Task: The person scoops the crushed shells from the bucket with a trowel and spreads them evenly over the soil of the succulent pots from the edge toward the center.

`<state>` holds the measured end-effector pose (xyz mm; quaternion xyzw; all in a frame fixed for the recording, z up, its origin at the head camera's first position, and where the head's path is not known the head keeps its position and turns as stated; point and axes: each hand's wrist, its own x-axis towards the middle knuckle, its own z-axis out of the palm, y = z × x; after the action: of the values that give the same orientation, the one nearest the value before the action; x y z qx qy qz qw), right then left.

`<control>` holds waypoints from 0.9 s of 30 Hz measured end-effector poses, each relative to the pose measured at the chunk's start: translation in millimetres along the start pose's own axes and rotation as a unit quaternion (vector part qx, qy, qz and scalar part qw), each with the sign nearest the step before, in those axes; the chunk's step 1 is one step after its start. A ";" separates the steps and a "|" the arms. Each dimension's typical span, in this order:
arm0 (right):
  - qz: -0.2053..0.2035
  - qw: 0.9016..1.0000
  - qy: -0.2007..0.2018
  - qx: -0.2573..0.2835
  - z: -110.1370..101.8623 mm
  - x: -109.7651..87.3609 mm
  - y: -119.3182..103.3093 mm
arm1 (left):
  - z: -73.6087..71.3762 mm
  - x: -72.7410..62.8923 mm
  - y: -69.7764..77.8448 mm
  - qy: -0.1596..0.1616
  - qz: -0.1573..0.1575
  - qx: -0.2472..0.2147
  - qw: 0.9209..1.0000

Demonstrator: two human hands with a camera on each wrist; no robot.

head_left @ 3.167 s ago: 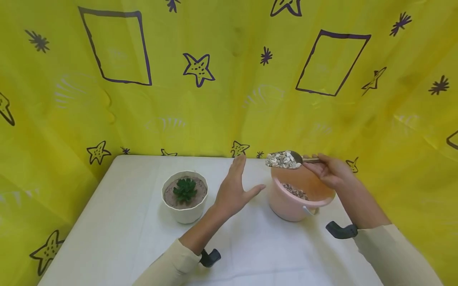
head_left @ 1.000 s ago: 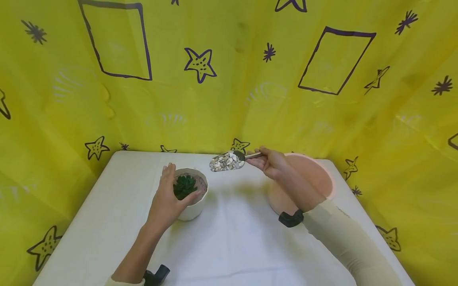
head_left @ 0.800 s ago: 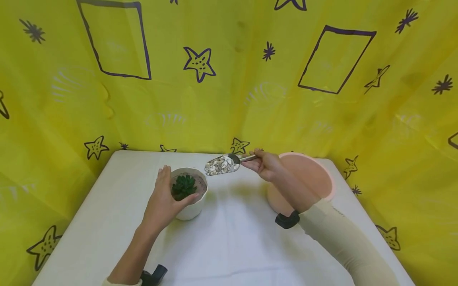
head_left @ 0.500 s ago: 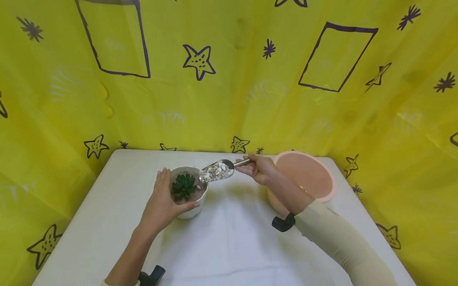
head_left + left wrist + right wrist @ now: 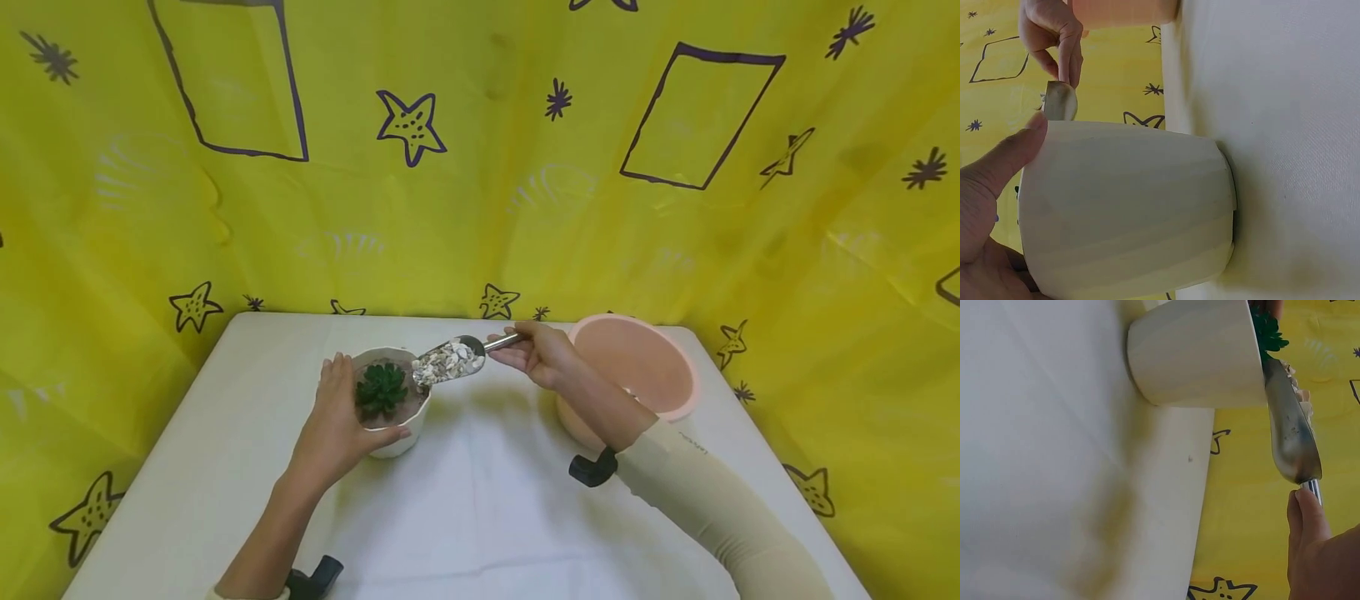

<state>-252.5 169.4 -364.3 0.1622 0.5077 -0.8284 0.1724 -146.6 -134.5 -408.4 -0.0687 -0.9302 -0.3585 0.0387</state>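
A white flower pot (image 5: 397,444) with a small green succulent (image 5: 381,387) in grey-brown soil (image 5: 405,410) stands left of centre. My left hand (image 5: 333,425) holds the pot from the left, thumb along the near side and fingers at the far side; in the left wrist view the thumb lies at the rim. My right hand (image 5: 543,354) grips the handle of a metal scoop (image 5: 1291,434) heaped with pale, mixed gravel (image 5: 447,361). The scoop slants down to the left, its tip over the pot's right rim beside the succulent.
A pink bucket (image 5: 633,358) stands at the back right, partly behind my right forearm. White cloth covers the table (image 5: 480,517). A yellow curtain (image 5: 480,208) with drawn stars hangs close behind the table's far edge.
From above the bucket, my right hand has carried the loaded scoop left and tipped it down to the pot's rim. My left hand has moved left from mid-table and taken hold of the pot.
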 end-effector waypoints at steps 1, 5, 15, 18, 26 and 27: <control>-0.001 1.000 -0.002 0.000 0.4 -0.2 0.0 | -0.4 -0.5 0.2 -0.002 -0.004 0.000 1.000; -0.004 1.000 -0.008 0.003 1.1 -0.9 0.6 | -1.5 -1.4 1.4 -0.006 -0.017 0.003 1.000; -0.021 1.000 -0.018 -0.004 2.0 -2.8 -0.2 | -2.0 -0.9 1.0 -0.006 -0.013 0.007 1.000; -0.032 0.999 -0.021 -0.012 4.5 -4.3 -1.3 | -1.9 -0.8 0.3 0.000 -0.005 0.009 1.000; -0.047 0.999 -0.008 -0.016 9.7 -7.3 -1.0 | -1.3 -0.5 -1.5 0.003 0.003 0.007 1.000; -0.049 0.999 -0.007 -0.015 10.1 -7.2 -0.7 | -1.3 -0.4 -1.7 0.002 0.003 0.007 1.000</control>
<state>-247.3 161.5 -356.3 0.1291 0.5262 -0.8292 0.1374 -146.4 -136.6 -408.6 -0.0705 -0.9322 -0.3524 0.0425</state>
